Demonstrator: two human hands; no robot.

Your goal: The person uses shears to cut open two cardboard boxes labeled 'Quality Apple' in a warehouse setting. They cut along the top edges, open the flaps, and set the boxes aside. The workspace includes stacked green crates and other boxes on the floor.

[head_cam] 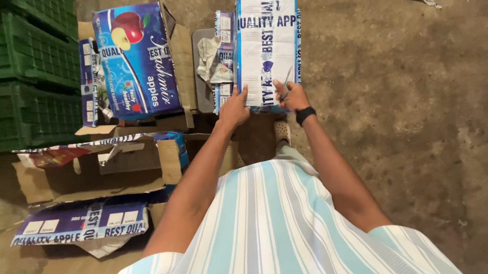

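A: Bare concrete floor [417,132], brown and stained, seen from above. Taped carton [266,46] stands on it at top centre, wrapped lengthwise in white printed tape over a blue body.

B: Hands?

A: Both at the carton's near end. Left hand [234,107] lies flat, fingers together and extended, pressing the near left corner. It grips nothing. Right hand [290,95] is curled loosely at the near right corner, fingers on the tape. Something thin and pale sticks up from it, too small to name. Can't tell whether it is truly gripped. Black wristband [305,115] just behind that hand.

B: Around the carton?

A: Just left of it, crumpled paper [211,57] lies on a grey tray [201,95]. Further left, an open blue box [136,60] with an apple picture, tilted. Beyond that box, well left of the carton, stacked green crates [30,64] at the frame edge.

B: Nearer the person?

A: Below and left of the carton, torn brown cardboard [91,175] lies spread flat, with a flattened blue-and-white box panel [81,226] beyond it, near the lower left corner. Striped shirt [284,230], pale blue and white, fills the bottom centre below the carton.
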